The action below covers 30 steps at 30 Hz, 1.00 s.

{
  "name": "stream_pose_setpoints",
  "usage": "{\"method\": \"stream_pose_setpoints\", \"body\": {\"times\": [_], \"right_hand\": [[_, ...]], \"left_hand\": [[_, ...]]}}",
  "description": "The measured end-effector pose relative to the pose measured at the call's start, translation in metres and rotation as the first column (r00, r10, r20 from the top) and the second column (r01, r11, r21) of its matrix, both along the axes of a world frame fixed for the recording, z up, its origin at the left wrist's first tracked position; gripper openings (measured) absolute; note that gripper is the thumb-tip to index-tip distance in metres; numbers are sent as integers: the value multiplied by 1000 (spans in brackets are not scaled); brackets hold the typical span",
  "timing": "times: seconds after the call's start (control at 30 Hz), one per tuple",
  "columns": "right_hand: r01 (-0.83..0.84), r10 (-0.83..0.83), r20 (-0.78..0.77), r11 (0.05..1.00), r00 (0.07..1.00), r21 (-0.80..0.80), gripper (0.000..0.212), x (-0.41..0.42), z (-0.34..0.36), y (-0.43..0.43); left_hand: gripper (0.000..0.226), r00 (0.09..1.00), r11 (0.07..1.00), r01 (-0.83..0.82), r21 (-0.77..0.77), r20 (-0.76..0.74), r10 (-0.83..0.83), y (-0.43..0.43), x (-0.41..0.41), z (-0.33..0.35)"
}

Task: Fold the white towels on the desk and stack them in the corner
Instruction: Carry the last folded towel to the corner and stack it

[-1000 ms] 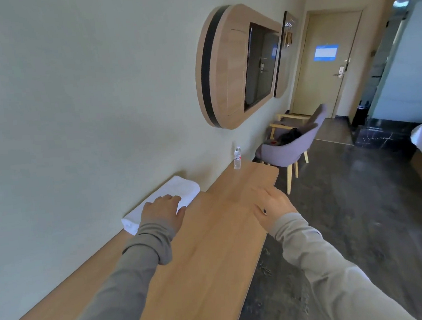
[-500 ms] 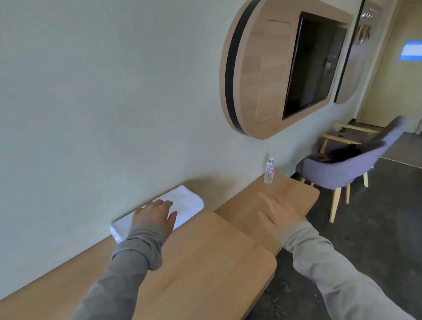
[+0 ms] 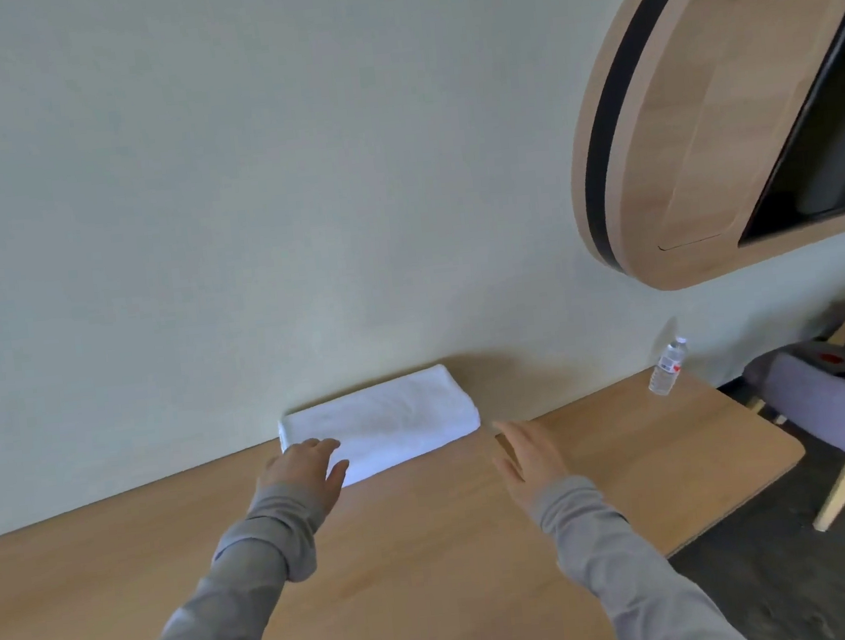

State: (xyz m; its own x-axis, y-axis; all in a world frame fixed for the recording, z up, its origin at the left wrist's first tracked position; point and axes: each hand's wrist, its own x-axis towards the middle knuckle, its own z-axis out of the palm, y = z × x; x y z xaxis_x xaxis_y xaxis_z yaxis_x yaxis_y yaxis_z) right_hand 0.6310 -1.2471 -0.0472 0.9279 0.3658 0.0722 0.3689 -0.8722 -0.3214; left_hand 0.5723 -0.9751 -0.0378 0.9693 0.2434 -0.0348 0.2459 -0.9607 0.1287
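Here, the folded white towel (image 3: 378, 422) lies a little below the middle of the frame, flat on the wooden counter (image 3: 432, 551). Its long far edge sits against the pale wall (image 3: 242, 182). It is one thick, tidy rectangle, with its rounded fold facing you.

Your left hand (image 3: 303, 473) rests on the towel's lower left corner. Its grip is slack: the fingers lie loosely spread over the cloth and curl round nothing. Your right hand (image 3: 529, 456) is just right of the towel's lower right corner and apart from it. Its grip is likewise apart, with straight fingers pointing toward the wall and the palm down over the bare wood. You cannot tell from this view whether that palm touches the counter. Both grey sleeves (image 3: 613, 549) run in from the bottom edge of the frame.

Further right, a small clear water bottle (image 3: 666, 367) stands near the wall, well apart from the towel, at the counter's rounded end. Beyond that end, at the right edge of the frame, a grey-purple armchair (image 3: 800, 402) on pale wooden legs stands on the dark floor (image 3: 796, 583). In the upper right, an oval wooden wall unit (image 3: 676, 140) with a black band holds a dark screen.
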Motion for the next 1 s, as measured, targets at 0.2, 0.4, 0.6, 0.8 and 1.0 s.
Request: {"method": "stream_pose_setpoints", "body": {"times": [0.2, 0.4, 0.6, 0.8, 1.0], "right_hand": [[-30, 33, -141, 999, 989, 21, 48, 65, -44, 26], [120, -63, -396, 985, 916, 121, 48, 100, -87, 27], [817, -13, -928, 479, 372, 321, 48, 144, -123, 56], [970, 181, -972, 160, 150, 180, 51, 173, -148, 89], [982, 214, -961, 23, 178, 187, 53, 199, -155, 101]], "left_hand": [[40, 961, 832, -263, -488, -54, 272, 2, 49, -65], [44, 601, -286, -501, -817, -566, 565, -6, 77, -115], [74, 400, -678, -330, -656, -748, 529, -4, 96, -136], [75, 369, -761, -132, -635, -745, 556, -2, 116, -159], [72, 316, -796, 55, -602, -746, 586, 4, 142, -168]]}}
